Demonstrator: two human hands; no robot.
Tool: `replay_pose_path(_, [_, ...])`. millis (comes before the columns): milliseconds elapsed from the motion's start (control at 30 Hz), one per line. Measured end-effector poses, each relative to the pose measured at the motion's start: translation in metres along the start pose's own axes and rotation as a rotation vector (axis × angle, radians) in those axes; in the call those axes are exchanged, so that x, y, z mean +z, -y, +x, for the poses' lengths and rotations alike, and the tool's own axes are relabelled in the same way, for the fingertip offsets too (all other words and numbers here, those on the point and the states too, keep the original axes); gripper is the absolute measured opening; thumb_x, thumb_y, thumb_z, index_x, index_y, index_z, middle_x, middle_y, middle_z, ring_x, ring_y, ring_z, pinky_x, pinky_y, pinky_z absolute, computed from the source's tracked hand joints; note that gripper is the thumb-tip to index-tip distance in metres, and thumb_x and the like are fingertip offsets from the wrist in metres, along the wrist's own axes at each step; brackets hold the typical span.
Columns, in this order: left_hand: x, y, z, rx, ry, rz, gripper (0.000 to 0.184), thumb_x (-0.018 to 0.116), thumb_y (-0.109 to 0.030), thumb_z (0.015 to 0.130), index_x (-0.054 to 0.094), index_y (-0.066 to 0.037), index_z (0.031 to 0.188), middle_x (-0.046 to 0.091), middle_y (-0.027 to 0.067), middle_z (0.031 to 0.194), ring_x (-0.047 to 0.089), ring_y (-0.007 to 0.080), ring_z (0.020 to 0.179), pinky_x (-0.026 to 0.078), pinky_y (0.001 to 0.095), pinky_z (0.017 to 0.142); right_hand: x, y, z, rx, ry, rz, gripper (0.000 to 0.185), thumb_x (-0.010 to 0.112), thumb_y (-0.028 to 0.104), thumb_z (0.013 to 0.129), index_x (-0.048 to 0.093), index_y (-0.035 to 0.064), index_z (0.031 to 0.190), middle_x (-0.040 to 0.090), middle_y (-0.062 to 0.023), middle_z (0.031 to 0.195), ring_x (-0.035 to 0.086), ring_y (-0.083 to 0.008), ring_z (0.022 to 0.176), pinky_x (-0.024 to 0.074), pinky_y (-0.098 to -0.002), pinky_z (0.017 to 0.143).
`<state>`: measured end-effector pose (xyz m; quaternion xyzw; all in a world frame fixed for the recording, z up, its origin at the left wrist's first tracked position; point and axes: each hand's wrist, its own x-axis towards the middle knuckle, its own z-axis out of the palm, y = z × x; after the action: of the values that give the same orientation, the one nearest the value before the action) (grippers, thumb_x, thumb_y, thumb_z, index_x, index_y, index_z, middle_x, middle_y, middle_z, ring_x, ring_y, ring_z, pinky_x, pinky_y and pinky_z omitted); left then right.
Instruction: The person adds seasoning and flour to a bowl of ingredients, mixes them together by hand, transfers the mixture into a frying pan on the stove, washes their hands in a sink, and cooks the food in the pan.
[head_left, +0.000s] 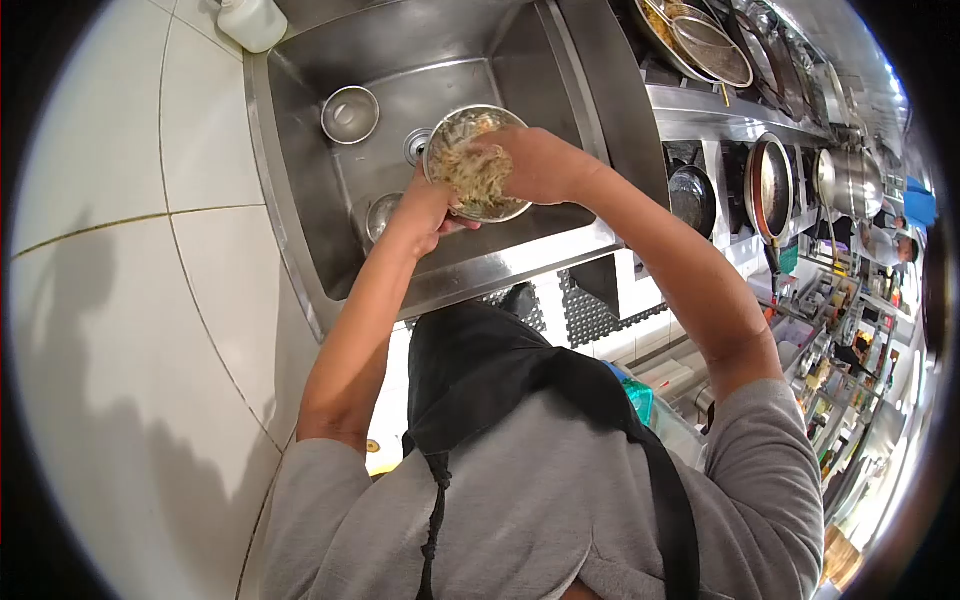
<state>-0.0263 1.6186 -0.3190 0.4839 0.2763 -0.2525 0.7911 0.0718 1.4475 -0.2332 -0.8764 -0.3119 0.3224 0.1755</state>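
My left hand (428,212) is closed on the near left side of a round metal bowl (481,109), with its fingers passing under the rim. The bowl hangs tilted over the sink and holds a heap of pale, stringy food (476,178), perhaps shredded vegetable or noodles; its exact kind does not show. From the right, my right hand (545,166) reaches into the bowl and touches the food. Its fingers are blurred and partly hidden. Below the bowl, on the sink floor, part of the drain (418,146) shows.
The steel sink (400,88) holds a small metal bowl (351,115) and another metal bowl (382,216) partly behind my left arm. A white bottle (253,24) stands at the far left corner. Stoves with pans (768,185) and a strainer (712,50) run along the right.
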Motion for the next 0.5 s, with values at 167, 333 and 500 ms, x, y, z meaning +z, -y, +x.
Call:
replay_pose_path(167, [0.011, 0.002, -0.006, 0.165, -0.004, -0.104, 0.083, 0.044, 0.008, 0.078, 0.022, -0.015, 0.155, 0.061, 0.0176, 0.124, 0.069, 0.0249, 0.062, 0.044, 0.0252, 0.038, 0.002, -0.008, -0.001, 0.068, -0.174, 0.038, 0.075, 0.071, 0.013, 0.073, 0.053, 0.0074, 0.146, 0.065, -0.0258, 0.129, 0.062, -0.0400, 0.123, 0.0493, -0.0433, 0.107])
replay_pose_path(333, [0.021, 0.008, -0.014, 0.263, 0.083, -0.035, 0.083, 0.047, 0.006, 0.081, 0.021, -0.016, 0.156, 0.059, 0.0141, 0.125, 0.068, 0.0204, 0.071, 0.050, 0.0248, 0.042, 0.026, -0.014, 0.011, 0.156, -0.108, 0.494, 0.080, 0.075, 0.013, 0.073, 0.050, 0.0047, 0.148, 0.066, -0.0237, 0.130, 0.064, -0.0333, 0.120, 0.0487, -0.0377, 0.107])
replay_pose_path(500, [0.022, 0.002, -0.017, 0.160, 0.162, 0.080, 0.081, 0.049, 0.006, 0.081, 0.024, -0.016, 0.155, 0.058, 0.0126, 0.126, 0.069, 0.0201, 0.074, 0.050, 0.0251, 0.044, 0.043, -0.037, 0.025, 0.334, 0.119, 1.084, 0.057, 0.069, 0.004, 0.078, 0.059, -0.0027, 0.134, 0.070, -0.0177, 0.121, 0.069, -0.0276, 0.105, 0.0558, -0.0402, 0.094])
